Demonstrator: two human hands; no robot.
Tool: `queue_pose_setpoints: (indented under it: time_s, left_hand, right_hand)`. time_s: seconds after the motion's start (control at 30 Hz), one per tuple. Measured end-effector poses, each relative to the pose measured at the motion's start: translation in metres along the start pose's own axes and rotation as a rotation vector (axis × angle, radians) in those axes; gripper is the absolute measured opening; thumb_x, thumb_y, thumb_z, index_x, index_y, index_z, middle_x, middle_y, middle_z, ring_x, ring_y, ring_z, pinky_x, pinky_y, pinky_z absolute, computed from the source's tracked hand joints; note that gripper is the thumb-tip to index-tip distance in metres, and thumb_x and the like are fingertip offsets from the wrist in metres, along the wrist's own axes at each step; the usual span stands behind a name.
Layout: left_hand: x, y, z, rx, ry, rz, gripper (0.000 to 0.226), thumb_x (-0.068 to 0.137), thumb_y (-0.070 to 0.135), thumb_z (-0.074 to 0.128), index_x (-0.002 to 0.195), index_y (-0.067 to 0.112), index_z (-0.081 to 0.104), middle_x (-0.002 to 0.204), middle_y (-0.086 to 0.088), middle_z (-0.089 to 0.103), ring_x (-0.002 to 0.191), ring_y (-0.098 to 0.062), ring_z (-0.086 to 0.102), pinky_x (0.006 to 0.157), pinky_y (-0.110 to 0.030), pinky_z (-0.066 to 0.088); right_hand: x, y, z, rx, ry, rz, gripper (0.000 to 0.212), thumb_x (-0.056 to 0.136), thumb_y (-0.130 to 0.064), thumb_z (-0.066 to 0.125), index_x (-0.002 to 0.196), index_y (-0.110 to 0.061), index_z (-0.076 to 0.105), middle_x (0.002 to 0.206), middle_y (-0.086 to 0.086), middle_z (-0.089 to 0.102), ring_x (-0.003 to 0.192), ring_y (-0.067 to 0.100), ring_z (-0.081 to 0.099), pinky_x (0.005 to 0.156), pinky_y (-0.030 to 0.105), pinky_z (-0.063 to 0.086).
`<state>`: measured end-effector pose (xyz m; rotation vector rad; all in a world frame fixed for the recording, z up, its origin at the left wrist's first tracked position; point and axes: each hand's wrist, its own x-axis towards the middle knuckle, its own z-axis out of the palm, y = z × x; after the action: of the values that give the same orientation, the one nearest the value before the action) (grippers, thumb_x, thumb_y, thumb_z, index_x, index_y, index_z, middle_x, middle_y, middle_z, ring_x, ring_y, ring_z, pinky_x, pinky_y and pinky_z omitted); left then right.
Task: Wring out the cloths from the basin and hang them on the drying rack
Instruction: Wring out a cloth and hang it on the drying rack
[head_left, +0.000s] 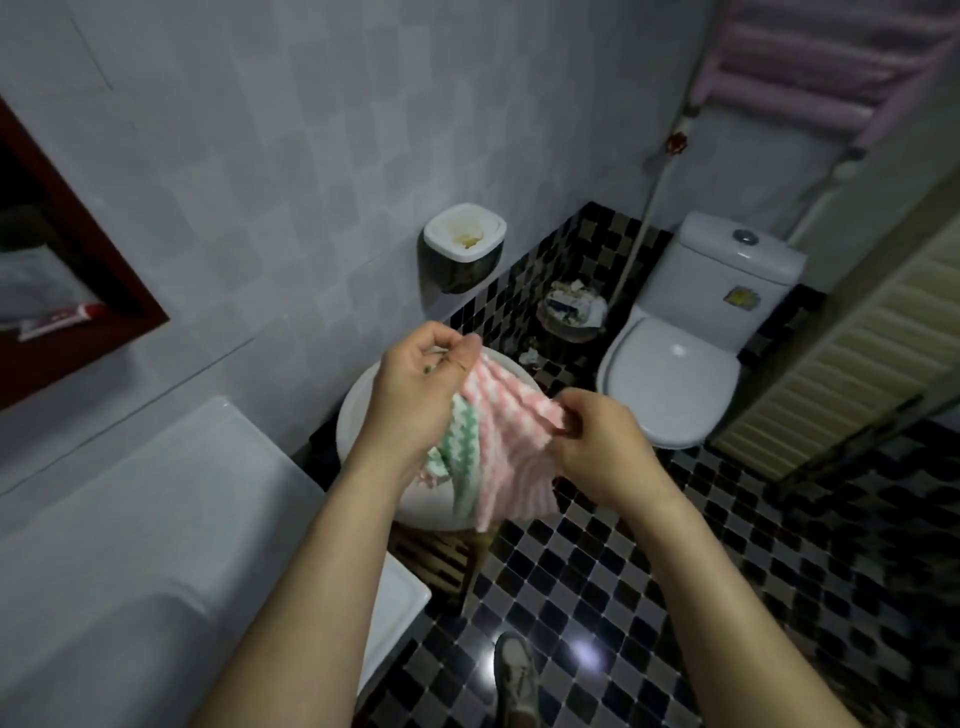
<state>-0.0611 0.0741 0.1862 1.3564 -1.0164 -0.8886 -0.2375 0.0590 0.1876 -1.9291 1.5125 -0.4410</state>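
A grey shoe (511, 680) is standing on the glossy black-and-grey checkered floor (675, 597), beside a smooth white cabinet (130, 519) at the left. Over the round white basin (358, 415), which is resting on a slatted wooden stool (441, 564), the left grip (415, 395) and the right grip (597, 447) are each pinching a top corner of the fluffy, wavy-striped pink-and-white cloth (498, 441), holding it spread between them. A green-and-white cloth (460, 431) is hanging bunched under the left palm. Both cloths are hiding much of the basin. Beyond, a littered bin (571, 312) and a glazed white toilet (670, 384) are standing, and a pink rack (810, 67) is hanging high at the right.
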Motion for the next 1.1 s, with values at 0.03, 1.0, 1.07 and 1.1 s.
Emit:
queue_pose_setpoints:
  time_s: [0.03,1.0,1.07,1.1]
  left_hand:
    - [-0.002,0.002,-0.002,-0.046,0.026,-0.010,0.027,0.091,0.028,0.064,0.064,0.028,0.060,0.065,0.003,0.059,0.063,-0.010,0.054,0.062,-0.024,0.045]
    - [-0.329,0.080,0.136,-0.315,-0.525,-0.160,0.026,0.087,-0.005,0.063,0.072,0.017,0.061,0.076,-0.005,0.064,0.069,-0.018,0.064,0.060,-0.029,0.056]
    - [-0.342,0.077,0.134,-0.093,-0.518,-0.003,0.022,0.086,0.001,0.067,0.075,0.020,0.064,0.081,-0.005,0.066,0.073,-0.017,0.064,0.061,-0.026,0.055]
    - [-0.353,0.075,0.133,0.037,-0.540,0.069,0.019,0.085,0.006,0.069,0.078,0.023,0.065,0.083,-0.006,0.067,0.074,-0.016,0.064,0.061,-0.025,0.055]
  right_hand:
    - [-0.006,0.006,0.000,-0.023,0.054,0.029,0.015,0.085,-0.010,0.060,0.079,-0.024,0.060,0.075,-0.003,0.065,0.070,0.017,0.063,0.065,0.048,0.057]
    - [-0.393,0.074,-0.042,0.147,0.707,0.091,0.007,0.088,-0.015,0.065,0.091,-0.017,0.071,0.087,-0.005,0.063,0.081,0.007,0.059,0.071,0.019,0.048]
    - [-0.420,0.078,-0.047,0.280,0.642,0.120,0.006,0.088,-0.019,0.067,0.085,-0.020,0.072,0.081,-0.006,0.067,0.078,0.009,0.063,0.069,0.024,0.050]
    - [-0.440,0.079,-0.049,0.328,0.602,0.143,0.007,0.088,-0.022,0.067,0.083,-0.021,0.072,0.078,-0.006,0.068,0.076,0.008,0.064,0.068,0.024,0.049]
